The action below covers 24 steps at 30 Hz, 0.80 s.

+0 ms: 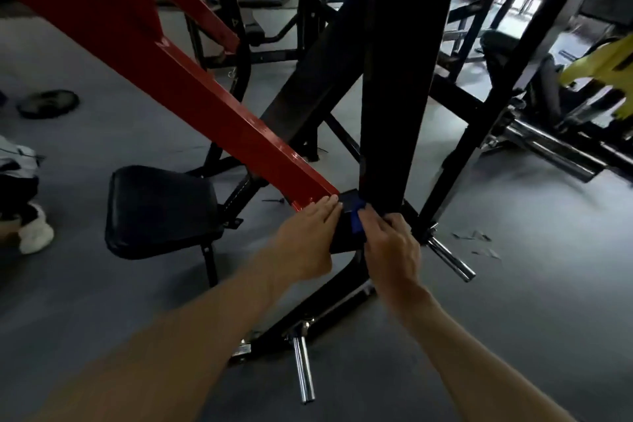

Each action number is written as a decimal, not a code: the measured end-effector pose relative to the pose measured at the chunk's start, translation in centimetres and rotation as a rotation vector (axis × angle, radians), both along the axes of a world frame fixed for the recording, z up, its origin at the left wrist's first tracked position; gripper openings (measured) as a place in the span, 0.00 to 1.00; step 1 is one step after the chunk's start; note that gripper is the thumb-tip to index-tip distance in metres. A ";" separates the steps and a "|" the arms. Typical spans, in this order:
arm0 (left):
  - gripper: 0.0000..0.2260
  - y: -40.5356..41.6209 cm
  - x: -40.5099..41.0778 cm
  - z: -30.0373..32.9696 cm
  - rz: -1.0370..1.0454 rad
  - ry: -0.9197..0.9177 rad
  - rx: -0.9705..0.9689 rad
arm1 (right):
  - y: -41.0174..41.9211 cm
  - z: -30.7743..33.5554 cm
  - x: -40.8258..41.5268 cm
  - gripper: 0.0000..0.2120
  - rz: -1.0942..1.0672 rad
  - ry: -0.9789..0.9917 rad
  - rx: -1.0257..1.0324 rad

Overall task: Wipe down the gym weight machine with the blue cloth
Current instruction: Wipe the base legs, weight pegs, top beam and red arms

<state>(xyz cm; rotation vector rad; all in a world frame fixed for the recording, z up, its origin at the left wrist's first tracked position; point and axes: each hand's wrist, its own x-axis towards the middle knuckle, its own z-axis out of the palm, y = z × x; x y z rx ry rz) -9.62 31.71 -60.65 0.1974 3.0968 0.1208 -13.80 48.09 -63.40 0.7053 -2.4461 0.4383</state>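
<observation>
Right grip (383,240) pinching blue cloth (358,221) at fingertips, against black upright (394,79)

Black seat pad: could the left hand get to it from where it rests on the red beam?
Probably yes. The left hand lies flat on the red beam's lower end, holding nothing, and the black seat pad sits just beside it with nothing between.
</observation>
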 end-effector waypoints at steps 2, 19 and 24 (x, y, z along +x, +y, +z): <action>0.37 0.1 0.1 0.4 -0.027 -0.007 -0.084 | -0.8 -0.4 0.9 0.20 -0.105 -0.157 -0.235; 0.28 0.7 -2.9 3.9 -0.661 0.283 -0.965 | -4.2 -6.8 1.2 0.21 -0.234 -0.197 -0.903; 0.27 1.4 -3.8 4.0 -0.732 0.304 -1.049 | -3.6 -9.4 0.8 0.24 -0.341 -0.320 -1.021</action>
